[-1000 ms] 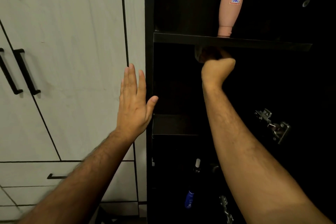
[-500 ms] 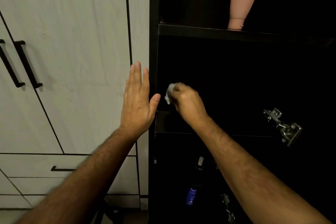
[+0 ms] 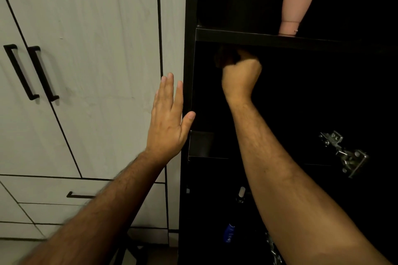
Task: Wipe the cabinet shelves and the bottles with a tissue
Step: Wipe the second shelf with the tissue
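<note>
Up at twelve o'clock from your right hand (image 3: 240,76), the dark upper shelf board (image 3: 247,38) of the black open cabinet (image 3: 190,49) crosses the view. Your right hand is curled into a fist just under that board, its fingers turned away into shadow; something dim sits at the fingertips, but you cannot tell whether it is the tissue. Your left hand (image 3: 168,120) lies flat with straight fingers against the pale wood-grain cupboard door (image 3: 97,71), its thumb reaching the black cabinet's front edge at three o'clock.

One shelf up, at one o'clock from your fist, a single pink plastic bottle (image 3: 298,0) stands cap-down with a small red-edged label. A second, lower shelf (image 3: 202,144) shows at five o'clock from your left hand. Deep below, one blue bottle (image 3: 229,233) and one dark bottle with a white cap (image 3: 241,194) sit in shadow. One metal door hinge (image 3: 344,155) shines at four o'clock from your fist. Two black bar handles (image 3: 32,72) sit at nine o'clock on the pale doors, and one drawer handle (image 3: 79,195) below.
</note>
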`<state>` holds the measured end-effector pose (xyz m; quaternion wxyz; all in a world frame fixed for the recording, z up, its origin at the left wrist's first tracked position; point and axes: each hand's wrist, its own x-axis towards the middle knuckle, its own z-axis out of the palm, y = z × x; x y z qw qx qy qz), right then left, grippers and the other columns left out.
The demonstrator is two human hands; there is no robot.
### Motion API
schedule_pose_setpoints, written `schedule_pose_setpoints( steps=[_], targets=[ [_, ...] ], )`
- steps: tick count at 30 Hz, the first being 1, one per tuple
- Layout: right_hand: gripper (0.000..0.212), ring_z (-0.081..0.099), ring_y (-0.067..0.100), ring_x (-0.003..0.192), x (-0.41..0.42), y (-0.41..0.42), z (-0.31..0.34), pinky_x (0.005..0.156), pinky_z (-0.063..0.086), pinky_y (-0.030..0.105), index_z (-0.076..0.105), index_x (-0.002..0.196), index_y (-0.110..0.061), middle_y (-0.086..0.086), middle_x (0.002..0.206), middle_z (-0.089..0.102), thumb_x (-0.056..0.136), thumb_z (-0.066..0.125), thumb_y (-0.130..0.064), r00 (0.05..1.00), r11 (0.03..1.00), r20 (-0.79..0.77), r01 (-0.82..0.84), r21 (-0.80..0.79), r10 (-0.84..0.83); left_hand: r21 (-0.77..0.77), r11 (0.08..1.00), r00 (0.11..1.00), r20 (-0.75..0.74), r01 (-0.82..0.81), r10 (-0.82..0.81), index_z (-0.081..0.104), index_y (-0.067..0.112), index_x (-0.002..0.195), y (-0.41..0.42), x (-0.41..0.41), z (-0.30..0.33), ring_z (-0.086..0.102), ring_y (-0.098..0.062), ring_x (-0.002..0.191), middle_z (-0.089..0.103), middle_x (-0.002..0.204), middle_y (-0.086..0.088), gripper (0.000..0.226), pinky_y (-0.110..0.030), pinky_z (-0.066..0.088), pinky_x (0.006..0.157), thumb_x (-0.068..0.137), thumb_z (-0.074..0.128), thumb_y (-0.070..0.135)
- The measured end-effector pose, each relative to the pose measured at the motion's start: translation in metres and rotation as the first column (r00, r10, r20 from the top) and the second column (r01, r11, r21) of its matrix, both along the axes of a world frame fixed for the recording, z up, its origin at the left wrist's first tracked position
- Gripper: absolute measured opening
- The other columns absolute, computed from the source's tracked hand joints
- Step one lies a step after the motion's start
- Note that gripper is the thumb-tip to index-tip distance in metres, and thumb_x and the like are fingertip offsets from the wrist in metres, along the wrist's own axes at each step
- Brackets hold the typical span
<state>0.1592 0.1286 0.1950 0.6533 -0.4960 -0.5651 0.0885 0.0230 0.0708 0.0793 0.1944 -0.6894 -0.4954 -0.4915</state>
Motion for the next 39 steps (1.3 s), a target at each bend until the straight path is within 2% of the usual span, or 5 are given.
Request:
schedule_pose_setpoints(
  steps=[5,14,22,35,39],
  targets=[
    [0.016,0.051,0.007,0.075,-0.027,-0.007,0.002,0.072,0.046,0.016,0.066,0.094,-0.007,-0.006,0.074,0.049,0.097,0.051,-0.009,0.914,0.990,0.402,-0.002,-0.141,0.059,0.007,1.000,1.000,-0.009,0.009,-0.009,0.006,0.010,0.153,0.001,0.000,-0.001,0.004,-0.031,0.149,0.005,0.160,-0.018,0.064,-0.056,0.018,0.117,0.102,0.028,0.043],
    [0.010,0.062,0.013,0.082,-0.026,-0.006,-0.055,0.072,0.040,0.006,0.073,0.093,-0.005,0.006,0.092,0.067,0.085,0.069,-0.003,0.889,0.983,0.457,-0.101,0.153,0.021,0.013,1.000,1.000,-0.008,0.023,-0.023,0.004,0.013,0.152,0.003,-0.002,-0.003,0.004,-0.031,0.149,0.005,0.160,-0.019,0.063,-0.053,0.015,0.119,0.103,0.024,0.045],
    [0.020,0.066,0.024,0.083,-0.011,-0.011,-0.121,0.072,0.054,0.031,0.070,0.086,-0.006,0.008,0.092,0.066,0.096,0.052,-0.011,0.636,0.967,0.730,-0.137,-0.214,0.252,-0.011,0.999,0.999,0.044,0.033,-0.032,0.004,0.014,0.152,0.001,0.002,-0.004,0.005,-0.031,0.149,0.007,0.160,-0.019,0.062,-0.048,0.013,0.120,0.102,0.019,0.049],
    [0.013,0.065,0.010,0.071,0.011,-0.017,-0.093,0.062,0.054,0.022,0.069,0.079,-0.011,0.002,0.077,0.068,0.080,0.069,0.001,0.559,0.500,0.223,-0.410,-0.763,0.799,-0.030,0.998,0.998,0.039,-0.056,0.057,0.009,0.021,0.153,-0.008,-0.006,-0.003,0.009,-0.025,0.149,0.012,0.161,-0.013,0.060,-0.036,0.013,0.120,0.102,0.017,0.052],
    [0.019,0.062,0.014,0.085,-0.004,-0.015,-0.102,0.074,0.052,0.026,0.062,0.077,-0.019,-0.003,0.080,0.061,0.083,0.067,-0.001,0.627,0.712,0.438,-0.283,-0.642,0.644,-0.035,0.998,0.997,0.050,-0.055,0.057,0.015,0.014,0.153,-0.010,-0.004,-0.003,0.012,-0.024,0.149,0.015,0.160,-0.014,0.062,-0.033,0.013,0.120,0.102,0.019,0.050]
  ],
)
